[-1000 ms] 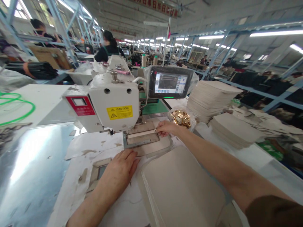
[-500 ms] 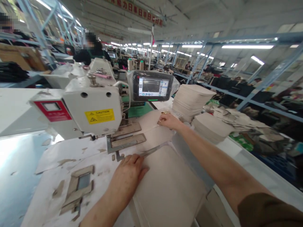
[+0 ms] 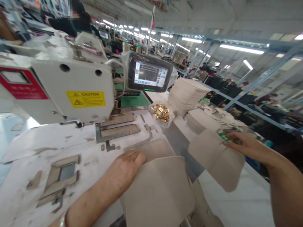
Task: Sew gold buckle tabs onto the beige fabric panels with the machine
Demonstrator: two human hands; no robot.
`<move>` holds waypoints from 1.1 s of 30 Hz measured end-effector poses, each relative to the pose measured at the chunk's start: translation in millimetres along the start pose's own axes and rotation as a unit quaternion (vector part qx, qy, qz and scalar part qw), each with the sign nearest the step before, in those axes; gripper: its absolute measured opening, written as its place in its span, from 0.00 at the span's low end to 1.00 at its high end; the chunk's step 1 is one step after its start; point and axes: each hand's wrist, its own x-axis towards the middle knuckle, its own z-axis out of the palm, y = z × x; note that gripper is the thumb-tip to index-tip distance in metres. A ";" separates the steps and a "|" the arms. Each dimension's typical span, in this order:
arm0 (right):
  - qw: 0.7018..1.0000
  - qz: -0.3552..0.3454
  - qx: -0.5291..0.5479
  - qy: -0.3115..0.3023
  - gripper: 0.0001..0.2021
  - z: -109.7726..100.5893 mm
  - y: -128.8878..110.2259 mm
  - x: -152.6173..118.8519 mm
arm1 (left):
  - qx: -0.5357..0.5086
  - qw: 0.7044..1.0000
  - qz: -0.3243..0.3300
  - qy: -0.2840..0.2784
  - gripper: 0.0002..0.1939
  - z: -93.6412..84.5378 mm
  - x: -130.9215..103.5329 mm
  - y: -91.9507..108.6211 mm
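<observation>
My left hand [image 3: 127, 165] is closed on the near edge of a beige panel [image 3: 161, 192], thumb on top and fingers curled. Another beige sheet lies behind it, partly covered. Off to the right, my right hand [image 3: 243, 146] pinches the edge of a separate beige panel [image 3: 216, 160] with rounded corners and a crease across it. That panel hangs tilted over the table's right side. Ahead of my left hand is the metal clamp frame [image 3: 118, 129] of a white sewing machine [image 3: 75, 82].
A clear bag of gold metal pieces [image 3: 162, 113] sits below the control screen [image 3: 150, 74]. Tall stacks of beige panels [image 3: 187, 94] stand at the right, with loose panels [image 3: 227, 115] beyond. A cut template [image 3: 60, 176] lies at left. A co-worker [image 3: 73, 22] is behind the machine.
My right hand has swung from beside the machine out to the right, carrying a beige panel. The bag of gold pieces is now uncovered. My left hand stays on its panel; the view has shifted.
</observation>
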 end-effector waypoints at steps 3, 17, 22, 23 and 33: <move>0.983 -0.055 0.150 -0.087 0.30 40.3 -38.6 -19.7 | 0.002 1.000 -0.010 0.025 0.10 5.7 -3.7 -4.7; 0.918 0.038 0.331 -0.215 0.12 132.4 -139.3 55.9 | -0.051 0.996 -0.062 0.028 0.12 3.9 -7.3 1.4; 0.932 -0.076 0.278 -0.218 0.08 162.9 -186.7 94.5 | 0.011 0.998 -0.040 0.039 0.14 -5.8 -12.7 -5.9; 0.932 -0.102 0.276 -0.210 0.08 172.1 -198.5 98.7 | 0.033 0.998 -0.041 0.045 0.15 -8.1 -17.7 -10.6; 0.949 -0.208 0.172 -0.164 0.13 232.5 -274.7 121.3 | 0.162 0.979 -0.120 -0.012 0.23 -1.8 -87.5 -48.0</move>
